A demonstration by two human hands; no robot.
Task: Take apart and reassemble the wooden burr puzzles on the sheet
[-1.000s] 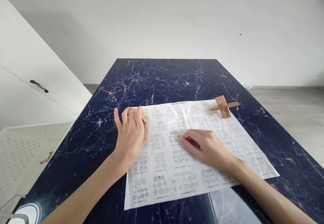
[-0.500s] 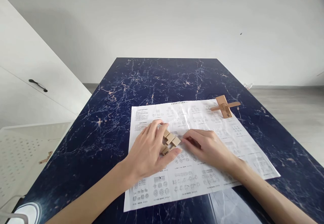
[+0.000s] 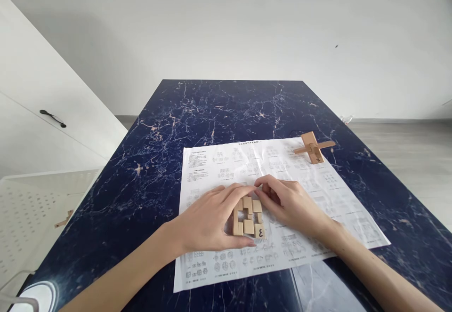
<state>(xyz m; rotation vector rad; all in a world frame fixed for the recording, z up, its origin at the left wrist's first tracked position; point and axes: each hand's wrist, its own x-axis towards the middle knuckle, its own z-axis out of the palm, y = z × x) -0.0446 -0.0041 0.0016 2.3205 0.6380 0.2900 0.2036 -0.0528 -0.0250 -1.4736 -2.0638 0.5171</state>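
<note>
The blocks (image 3: 248, 227) are laid flat on the printed sheet (image 3: 187, 199), in a notched square with gaps in it and a "3" marked at the near right corner. Their left side is cupped by the left hand (image 3: 208, 220): its fingers (image 3: 242, 193) are stretched along the far edge, its thumb (image 3: 242, 242) along the near one, apparently so that the group is kept together. Whether they are gripped firmly cannot be told.

The right hand (image 3: 293, 204) is rested on the sheet just beyond the right side of the blocks, with its fingers curled and their tips brought together near the left forefinger; nothing is seen in them. The sheet may be steadied by it.

A wooden cross (image 3: 312, 148) marked "2" is set at the sheet's far right corner, perhaps to leave the print readable. The sheet is spread on the table (image 3: 226, 109).
</note>
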